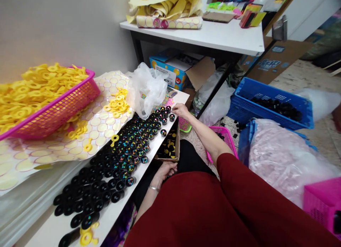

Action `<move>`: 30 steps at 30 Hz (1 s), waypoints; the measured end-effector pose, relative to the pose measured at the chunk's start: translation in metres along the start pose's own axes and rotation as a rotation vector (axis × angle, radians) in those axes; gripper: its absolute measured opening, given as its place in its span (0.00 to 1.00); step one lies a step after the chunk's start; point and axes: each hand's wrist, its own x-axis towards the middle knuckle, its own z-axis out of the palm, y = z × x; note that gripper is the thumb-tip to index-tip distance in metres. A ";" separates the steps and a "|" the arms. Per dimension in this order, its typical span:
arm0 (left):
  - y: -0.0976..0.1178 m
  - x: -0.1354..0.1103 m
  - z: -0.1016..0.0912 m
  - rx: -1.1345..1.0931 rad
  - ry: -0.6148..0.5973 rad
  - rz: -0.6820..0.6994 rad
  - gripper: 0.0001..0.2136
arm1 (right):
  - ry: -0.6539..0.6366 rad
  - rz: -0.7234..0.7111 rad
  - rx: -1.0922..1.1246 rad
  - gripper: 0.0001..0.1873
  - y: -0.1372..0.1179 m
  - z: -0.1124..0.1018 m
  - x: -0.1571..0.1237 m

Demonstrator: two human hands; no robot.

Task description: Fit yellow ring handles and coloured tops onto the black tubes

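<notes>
Many small black cups (106, 195) stand in rows along the narrow white table, and those toward the far end hold colourful beads. My right hand (181, 111) is at the table's far end, fingertips pinched together beside the last bead-filled cups (172, 117). Whatever is between those fingers is too small to make out. Low over my lap, my left hand (168, 168) has its fingers curled in, by the near edge of a cardboard box (178, 144) holding black and yellow pieces. Its fingertips are partly hidden. Loose pink beads (169, 101) lie near a clear plastic bag (149, 89).
At left, a pink basket (82, 94) heaped with yellow ring pieces (42, 85) rests on circle-printed sheeting (106, 128). To the right are a blue crate (271, 115) of black parts, a pink basket (230, 140) and plastic-wrapped goods (285, 158). Another white table (226, 35) stands ahead.
</notes>
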 end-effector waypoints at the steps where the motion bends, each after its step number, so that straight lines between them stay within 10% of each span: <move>1: -0.001 0.001 0.000 -0.006 0.004 -0.004 0.18 | -0.007 -0.003 -0.013 0.12 -0.001 0.001 0.001; 15: -0.009 0.013 -0.002 -0.051 -0.073 -0.038 0.12 | 0.128 -0.128 -0.029 0.10 -0.036 -0.015 0.003; 20: -0.008 0.012 -0.002 -0.063 -0.091 -0.021 0.13 | -0.079 -0.493 -0.119 0.10 -0.085 -0.003 0.011; 30: -0.010 0.015 -0.003 -0.099 -0.096 -0.020 0.12 | -0.204 -0.472 -0.344 0.12 -0.107 0.016 0.015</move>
